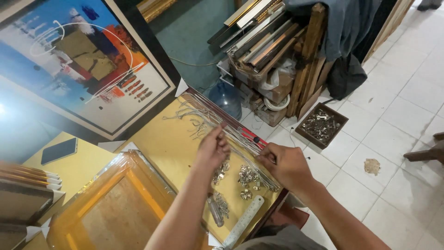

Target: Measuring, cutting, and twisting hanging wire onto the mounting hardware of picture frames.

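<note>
A bundle of thin white cords lies stretched across the yellow board, running from a loose tangle at its far end to the near right edge, where it is held taut between two bare hands. The left hand pinches the strands from above, fingers closed on them near the middle of the run; the right hand is clenched around the same strands closer to the board's edge. The work in hand appears to be drawing out or separating one length from the bundle, and the next move would seem to call for a steady pull with one hand while the other keeps the rest from tangling. Just below the hands sit small heaps of silvery metal hangers, a screwdriver and a pale ruler. A plastic-wrapped golden frame lies at the left, an abstract painting leans beyond it, and a tray of hardware rests on the white tiled floor near stacked frame mouldings.
</note>
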